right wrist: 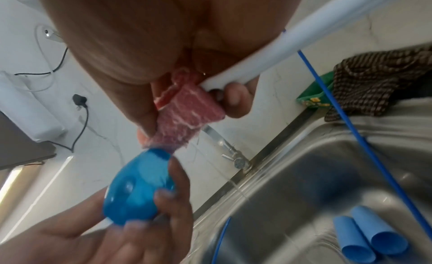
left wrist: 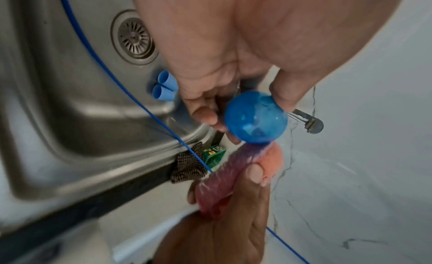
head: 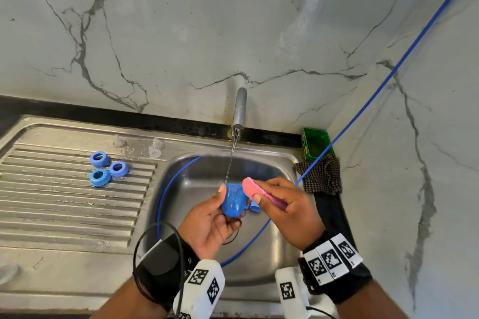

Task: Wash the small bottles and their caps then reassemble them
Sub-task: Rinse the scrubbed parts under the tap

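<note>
Over the sink basin (head: 274,163), my left hand (head: 210,223) grips a translucent blue dome-shaped cap (head: 234,199) (left wrist: 256,117) (right wrist: 140,186) between thumb and fingers. My right hand (head: 285,207) pinches a pink sponge (head: 252,189) (left wrist: 233,173) (right wrist: 187,113), whose tip touches the cap's upper right side. A thin stream of water (head: 231,160) falls from the tap (head: 239,107) just beside the cap. Two light blue tubes (left wrist: 164,88) (right wrist: 371,236) lie side by side on the basin floor. Three blue ring collars (head: 107,168) and several clear nipples (head: 155,147) rest on the drainboard.
A blue hose (head: 388,80) runs from the upper right across the basin and loops along its left wall. A green box (head: 315,142) and a checked cloth (head: 322,175) sit at the sink's right rear corner. The drain strainer (left wrist: 134,37) lies in the basin floor.
</note>
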